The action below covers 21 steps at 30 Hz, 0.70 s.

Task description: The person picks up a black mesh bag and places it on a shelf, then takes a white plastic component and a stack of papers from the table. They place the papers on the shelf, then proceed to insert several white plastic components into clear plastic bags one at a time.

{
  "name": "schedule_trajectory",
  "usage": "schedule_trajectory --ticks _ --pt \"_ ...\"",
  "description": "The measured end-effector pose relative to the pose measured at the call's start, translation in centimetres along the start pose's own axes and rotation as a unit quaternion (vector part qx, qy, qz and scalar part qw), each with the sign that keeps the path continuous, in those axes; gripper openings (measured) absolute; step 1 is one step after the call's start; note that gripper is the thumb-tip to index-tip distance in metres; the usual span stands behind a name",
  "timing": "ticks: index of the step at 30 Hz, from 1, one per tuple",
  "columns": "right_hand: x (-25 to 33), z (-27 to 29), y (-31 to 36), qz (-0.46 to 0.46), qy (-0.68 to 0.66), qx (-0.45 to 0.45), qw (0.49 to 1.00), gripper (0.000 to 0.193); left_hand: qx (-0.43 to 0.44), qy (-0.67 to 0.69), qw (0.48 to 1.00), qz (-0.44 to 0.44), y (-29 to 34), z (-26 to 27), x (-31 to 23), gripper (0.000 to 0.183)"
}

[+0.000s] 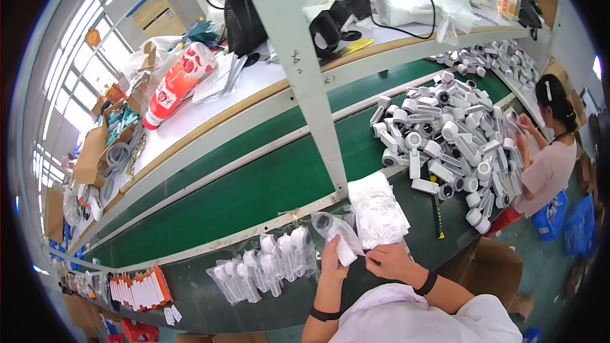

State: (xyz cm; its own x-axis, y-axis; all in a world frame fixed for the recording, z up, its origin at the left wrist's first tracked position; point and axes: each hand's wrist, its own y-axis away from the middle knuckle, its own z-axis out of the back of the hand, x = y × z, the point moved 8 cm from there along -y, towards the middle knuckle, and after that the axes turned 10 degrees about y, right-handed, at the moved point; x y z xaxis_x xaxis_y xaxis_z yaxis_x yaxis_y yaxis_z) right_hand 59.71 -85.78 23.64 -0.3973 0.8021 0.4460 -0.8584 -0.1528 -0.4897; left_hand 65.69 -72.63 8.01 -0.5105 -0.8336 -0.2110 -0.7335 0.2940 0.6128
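Observation:
My left hand (332,260) is closed around a white handheld device (345,251) with a round, dark-faced head, inside a clear plastic bag (348,234). Close beside it, my right hand (389,262) has its fingers pinched at the bag's edge. Just beyond my hands lies a stack of flat clear bags (378,206). To the left, several bagged devices (264,265) lie in a row on the dark green table (197,295). A large heap of unbagged white and grey devices (445,130) covers the table to the right.
A yellow-and-black tape measure (438,216) lies by the heap. A white upright post (305,76) stands ahead, beside a green conveyor belt (254,168). Orange-and-white cards (141,289) lie far left. A co-worker (549,146) sits at right. An overhead shelf (219,114) carries bags and cables.

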Motion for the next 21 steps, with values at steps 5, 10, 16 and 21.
schedule_trajectory --ticks 5,10,16,21 --pt "-2.5 -0.1 1.2 -0.129 -0.11 0.055 0.984 0.004 0.02 -0.117 0.98 -0.16 1.7 2.1 -6.5 0.047" --pt "-5.6 0.2 3.8 -0.22 -0.127 0.094 0.963 0.008 -0.224 -0.325 0.821 -0.412 8.6 10.2 -19.9 0.071" --pt "-7.0 -1.3 5.0 -0.304 -0.188 0.129 0.925 0.01 -0.43 -0.178 0.687 -0.558 19.9 23.1 -33.4 0.045" --pt "-7.3 -1.8 4.7 -0.318 -0.182 0.139 0.92 0.011 -0.478 -0.036 0.752 -0.453 21.1 31.4 -35.6 0.05"
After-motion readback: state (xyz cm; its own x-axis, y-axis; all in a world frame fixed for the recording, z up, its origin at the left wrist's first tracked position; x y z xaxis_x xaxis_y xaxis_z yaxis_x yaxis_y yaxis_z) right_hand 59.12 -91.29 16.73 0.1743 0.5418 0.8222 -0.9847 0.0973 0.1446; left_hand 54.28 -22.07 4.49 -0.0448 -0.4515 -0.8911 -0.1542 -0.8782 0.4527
